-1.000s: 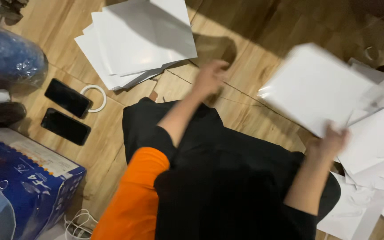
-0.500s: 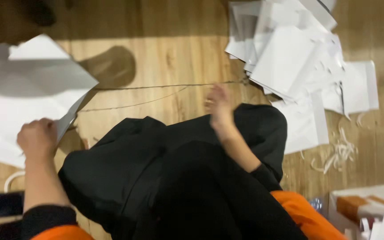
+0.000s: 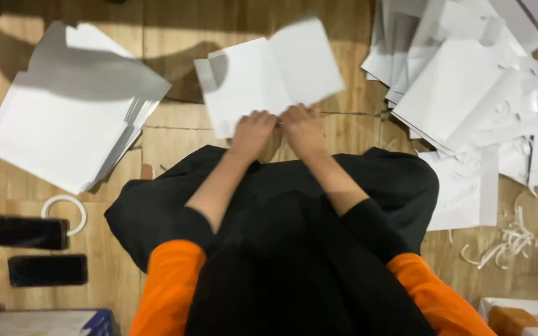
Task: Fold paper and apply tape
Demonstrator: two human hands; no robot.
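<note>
Two hands, left hand and right hand, grasp a smooth white folded sheet.

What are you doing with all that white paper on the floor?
A person sits on a wooden floor. The left hand and right hand both grip the near edge of a folded white sheet. A neat stack of sheets lies to the left, a messy pile to the right.

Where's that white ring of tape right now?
In the head view the white tape ring lies on the wooden floor at the person's left, just above two black phones and below the neat stack of white sheets.
</note>
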